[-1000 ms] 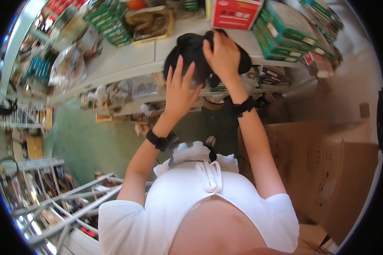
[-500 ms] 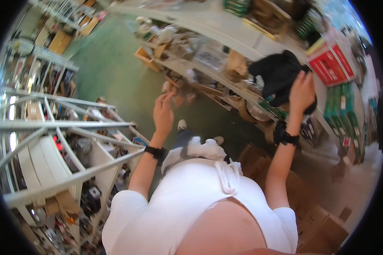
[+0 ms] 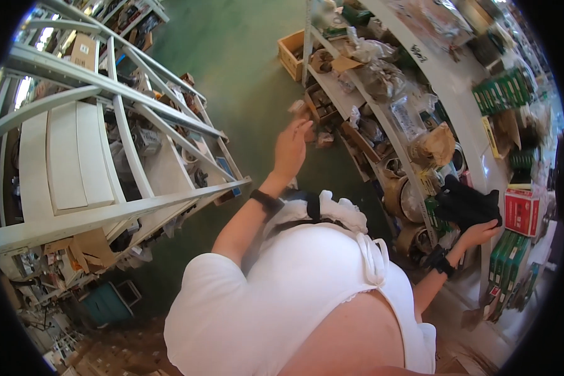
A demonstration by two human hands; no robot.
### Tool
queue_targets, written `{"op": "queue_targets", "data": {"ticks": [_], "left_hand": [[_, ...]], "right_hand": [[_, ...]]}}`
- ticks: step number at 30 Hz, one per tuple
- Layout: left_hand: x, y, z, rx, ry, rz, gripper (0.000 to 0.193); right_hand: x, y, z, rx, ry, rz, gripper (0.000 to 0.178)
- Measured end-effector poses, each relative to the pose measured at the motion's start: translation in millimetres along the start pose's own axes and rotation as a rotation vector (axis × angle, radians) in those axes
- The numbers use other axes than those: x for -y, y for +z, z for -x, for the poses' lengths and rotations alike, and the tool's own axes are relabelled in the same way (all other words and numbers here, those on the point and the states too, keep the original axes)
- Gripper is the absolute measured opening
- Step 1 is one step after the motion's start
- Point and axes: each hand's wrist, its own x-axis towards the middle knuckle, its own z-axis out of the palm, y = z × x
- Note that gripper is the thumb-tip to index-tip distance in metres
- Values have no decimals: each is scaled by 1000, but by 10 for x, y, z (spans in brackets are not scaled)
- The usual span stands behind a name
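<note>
My right hand [image 3: 479, 233] is closed on the near edge of a black cloth item [image 3: 465, 202], limp and bunched up, at the edge of the shelf. What kind of cloth thing it is does not show clearly. Close beyond my fingers stands a red and white box [image 3: 522, 212]. My left hand [image 3: 290, 147] is held out over the green floor, its fingers stretched and slightly bent, with nothing seen in it. Both wrists wear black bands.
On the right, a long shelf [image 3: 448, 81] carries plastic bags, brown paper, tape rolls [image 3: 395, 197] and green boxes [image 3: 507, 263]. A wooden crate [image 3: 291, 55] stands at its far end. A white metal rack [image 3: 125, 210] rises on the left, above a teal bin [image 3: 105, 304].
My view and body have turned, so the shelf and cloth now lie lower and farther right. My right hand has moved to the cloth's near edge. My left hand remains raised.
</note>
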Motion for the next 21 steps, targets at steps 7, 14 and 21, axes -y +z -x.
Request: {"op": "queue_targets", "data": {"ticks": [7,14,21], "left_hand": [[392,-458,135,-8,-39,-64,42],[630,-755,210,-91,-148,-93,41],[736,-912,460,-165,-406,-222,38]], "right_hand": [[720,300,294,9,53,-210,38],[1732,747,442,72,40,-391,42],[2912,1050,687,200,73,-484,50]]}}
